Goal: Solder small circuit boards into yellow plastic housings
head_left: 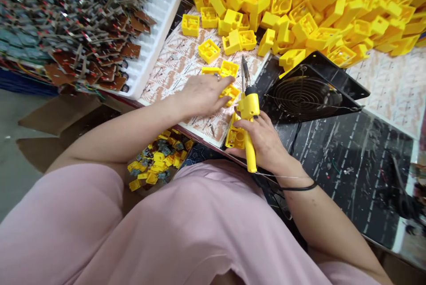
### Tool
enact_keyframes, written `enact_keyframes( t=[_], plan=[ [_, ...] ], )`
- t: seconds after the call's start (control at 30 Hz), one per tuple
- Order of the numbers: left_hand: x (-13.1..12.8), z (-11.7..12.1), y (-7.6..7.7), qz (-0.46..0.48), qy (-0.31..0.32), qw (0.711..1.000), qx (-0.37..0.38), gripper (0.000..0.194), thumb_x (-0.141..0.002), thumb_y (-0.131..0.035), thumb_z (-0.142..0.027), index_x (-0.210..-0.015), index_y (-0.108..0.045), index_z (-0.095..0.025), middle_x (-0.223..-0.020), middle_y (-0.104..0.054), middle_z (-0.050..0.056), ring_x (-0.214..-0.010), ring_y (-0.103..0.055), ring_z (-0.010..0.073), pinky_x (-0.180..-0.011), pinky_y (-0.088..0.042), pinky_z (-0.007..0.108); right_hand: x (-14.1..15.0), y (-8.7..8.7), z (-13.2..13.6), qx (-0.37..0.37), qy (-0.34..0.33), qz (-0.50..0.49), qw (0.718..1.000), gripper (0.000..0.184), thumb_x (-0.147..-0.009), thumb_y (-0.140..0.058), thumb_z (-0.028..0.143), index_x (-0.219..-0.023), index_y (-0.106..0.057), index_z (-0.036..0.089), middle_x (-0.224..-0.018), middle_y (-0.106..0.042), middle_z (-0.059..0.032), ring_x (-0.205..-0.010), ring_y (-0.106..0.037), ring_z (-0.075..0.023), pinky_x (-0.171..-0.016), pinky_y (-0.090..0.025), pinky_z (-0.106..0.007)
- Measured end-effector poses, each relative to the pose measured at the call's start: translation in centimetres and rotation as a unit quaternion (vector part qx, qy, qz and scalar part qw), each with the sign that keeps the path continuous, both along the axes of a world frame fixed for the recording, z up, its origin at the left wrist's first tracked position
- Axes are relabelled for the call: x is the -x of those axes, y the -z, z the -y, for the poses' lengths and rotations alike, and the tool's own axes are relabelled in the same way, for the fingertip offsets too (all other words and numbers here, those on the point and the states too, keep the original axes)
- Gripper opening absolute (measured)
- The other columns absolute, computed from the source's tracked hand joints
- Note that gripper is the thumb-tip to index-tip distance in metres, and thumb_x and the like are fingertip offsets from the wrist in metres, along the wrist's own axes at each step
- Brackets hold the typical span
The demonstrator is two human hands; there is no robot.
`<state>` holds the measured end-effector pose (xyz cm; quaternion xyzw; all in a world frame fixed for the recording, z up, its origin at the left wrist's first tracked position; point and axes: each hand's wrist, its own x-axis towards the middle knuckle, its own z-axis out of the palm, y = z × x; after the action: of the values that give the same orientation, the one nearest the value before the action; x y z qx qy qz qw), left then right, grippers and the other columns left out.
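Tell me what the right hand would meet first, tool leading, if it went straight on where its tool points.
Likely the yellow case just beyond the tip of the soldering tool that the right hand holds; the tip's height is unclear, so it might pass above.

2 bare forearms (133,130) are angling inward; the left hand (206,93) is facing palm-down, fingers pointing right; the right hand (266,145) is gripping.
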<state>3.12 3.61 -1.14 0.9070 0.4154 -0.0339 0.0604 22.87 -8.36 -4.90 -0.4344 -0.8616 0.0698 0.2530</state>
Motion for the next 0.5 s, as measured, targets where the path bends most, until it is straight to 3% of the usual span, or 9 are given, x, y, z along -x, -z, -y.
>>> enact_keyframes(
  t=[0.13, 0.23, 0.33, 0.5],
  plan=[
    [-1.2, 0.1, -0.1, 0.010, 0.037, 0.998, 0.047, 0.048, -0.106, -0.040, -0.037, -0.148, -0.056, -0.019, -0.113, -0.077, 0.014, -0.107, -0.073, 0.0331, -0.083, -0.057, 0.041, 0.6, -0.3, 1.4, -0.014, 0.033, -0.026, 0.999, 0.056, -0.090, -0.074, 0.059, -0.128, -0.050, 0.025, -0.111, -0.073, -0.0084, -0.114, -0.070, -0.0307, -0.110, -0.050, -0.055],
    [0.6, -1.2, 0.1, 0.091, 0.009, 0.995, -0.032, 0.047, -0.106, -0.036, -0.035, -0.144, -0.061, -0.024, -0.113, -0.076, 0.011, -0.107, -0.072, 0.0291, -0.084, -0.057, 0.040, 0.0, -0.7, 2.0, -0.012, 0.054, -0.061, 0.997, 0.065, -0.084, -0.080, 0.060, -0.130, -0.050, 0.027, -0.112, -0.072, -0.0080, -0.115, -0.070, -0.0310, -0.111, -0.051, -0.055],
    [3.2, -3.5, 0.8, 0.167, -0.025, 0.980, -0.108, 0.044, -0.098, -0.050, -0.041, -0.136, -0.067, -0.026, -0.124, -0.072, 0.011, -0.116, -0.065, 0.0307, -0.091, -0.056, 0.043, -1.1, -1.4, 2.1, -0.017, 0.089, -0.074, 0.993, 0.058, -0.088, -0.079, 0.051, -0.132, -0.050, 0.027, -0.117, -0.072, -0.0087, -0.114, -0.072, -0.0287, -0.108, -0.056, -0.049],
    [4.5, -5.6, 2.3, 0.161, -0.041, 0.985, -0.044, 0.037, -0.091, -0.054, -0.040, -0.119, -0.076, -0.026, -0.106, -0.077, 0.009, -0.098, -0.069, 0.0291, -0.087, -0.056, 0.044, -1.7, -2.3, 2.2, -0.037, 0.126, -0.067, 0.989, 0.051, -0.091, -0.079, 0.030, -0.133, -0.050, 0.028, -0.116, -0.075, -0.0063, -0.108, -0.075, -0.0239, -0.093, -0.062, -0.037]
  ],
)
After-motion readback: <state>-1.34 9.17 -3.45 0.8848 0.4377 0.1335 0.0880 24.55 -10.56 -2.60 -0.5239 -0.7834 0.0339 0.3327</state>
